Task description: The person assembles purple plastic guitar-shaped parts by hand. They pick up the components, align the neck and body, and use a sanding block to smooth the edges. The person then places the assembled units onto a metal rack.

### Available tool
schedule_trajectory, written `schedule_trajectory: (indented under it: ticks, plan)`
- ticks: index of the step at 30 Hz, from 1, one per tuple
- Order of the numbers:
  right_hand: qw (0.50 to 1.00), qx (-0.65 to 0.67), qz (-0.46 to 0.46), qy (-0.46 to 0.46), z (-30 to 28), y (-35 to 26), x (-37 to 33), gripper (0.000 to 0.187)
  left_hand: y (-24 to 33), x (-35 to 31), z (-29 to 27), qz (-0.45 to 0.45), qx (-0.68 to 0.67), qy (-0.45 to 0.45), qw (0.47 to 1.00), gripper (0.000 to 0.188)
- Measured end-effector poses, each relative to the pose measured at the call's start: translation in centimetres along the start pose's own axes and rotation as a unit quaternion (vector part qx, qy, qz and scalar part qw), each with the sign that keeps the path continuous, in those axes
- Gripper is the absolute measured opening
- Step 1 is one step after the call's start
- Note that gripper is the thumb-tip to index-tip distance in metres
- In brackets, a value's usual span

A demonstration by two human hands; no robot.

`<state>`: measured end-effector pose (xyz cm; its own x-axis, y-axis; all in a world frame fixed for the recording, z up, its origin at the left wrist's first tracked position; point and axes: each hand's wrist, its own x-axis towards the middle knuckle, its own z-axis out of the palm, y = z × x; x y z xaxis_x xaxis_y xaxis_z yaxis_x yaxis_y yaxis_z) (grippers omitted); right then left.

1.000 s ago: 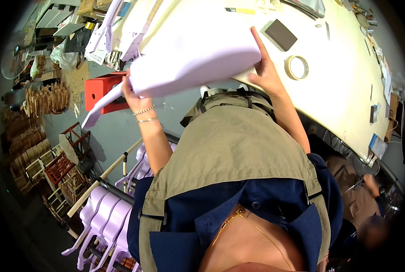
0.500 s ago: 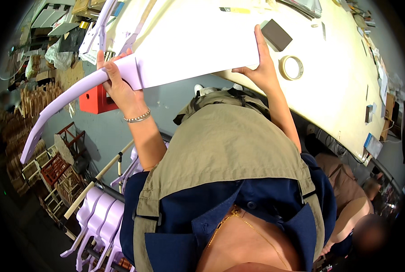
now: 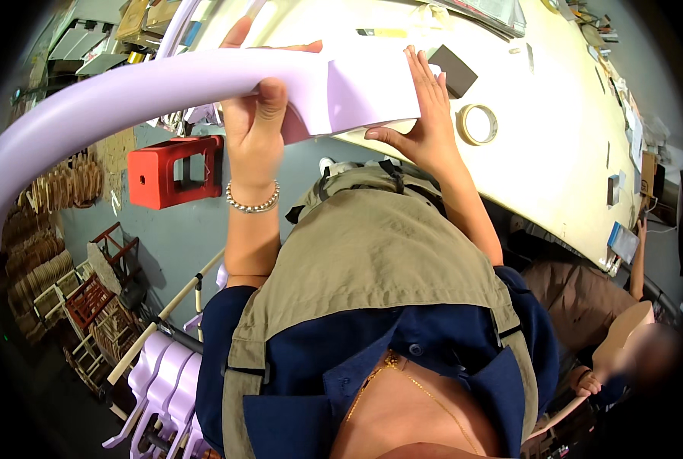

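A lilac curved piece with a smooth finish (image 3: 165,76) spans the view ahead of me, its long arm bending down to the left edge. It widens into a broad panel at its right end. My left hand (image 3: 257,118) grips it where arm and panel meet, thumb on the near side and fingers mostly behind. Against the panel's right end lies my right hand (image 3: 429,115), long fingers along that edge and thumb below, holding it. The piece is raised above the near edge of a cream table (image 3: 540,145). I cannot tell its exact kind.
On the table are a tape roll (image 3: 478,125), a dark block (image 3: 452,71) and a yellow cutter (image 3: 382,33). A red stool (image 3: 177,173) stands on the floor. Several lilac parts (image 3: 165,375) hang on a rack at lower left. At lower right another person's hand (image 3: 585,381) holds a beige piece.
The lilac piece has come closer and turned, with its arm now higher and reaching the left edge. My left hand has moved up and right. The other person's beige piece has shifted.
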<state>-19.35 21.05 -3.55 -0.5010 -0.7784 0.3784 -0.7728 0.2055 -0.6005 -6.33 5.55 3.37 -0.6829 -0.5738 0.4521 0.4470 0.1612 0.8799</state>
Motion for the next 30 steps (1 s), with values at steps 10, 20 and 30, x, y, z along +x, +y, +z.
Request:
schedule_trajectory:
  ticks: [10, 20, 30]
  plan:
    - [0.988, -0.035, 0.148, 0.014, 1.9, 6.7, -1.9, 0.086, -0.2, 0.2, -7.3, -0.114, 0.029, 0.073, 0.99, 0.053]
    - [0.806, 0.5, 0.305, -0.093, 4.5, 3.2, -4.8, 0.089, -4.3, -7.2, -13.8, -0.266, -0.077, 0.364, 0.889, 0.058]
    - [0.815, 0.47, 0.323, -0.101, 3.1, 2.7, -4.3, 0.087, -3.0, -8.1, -13.5, -0.278, -0.077, 0.363, 0.886, 0.053]
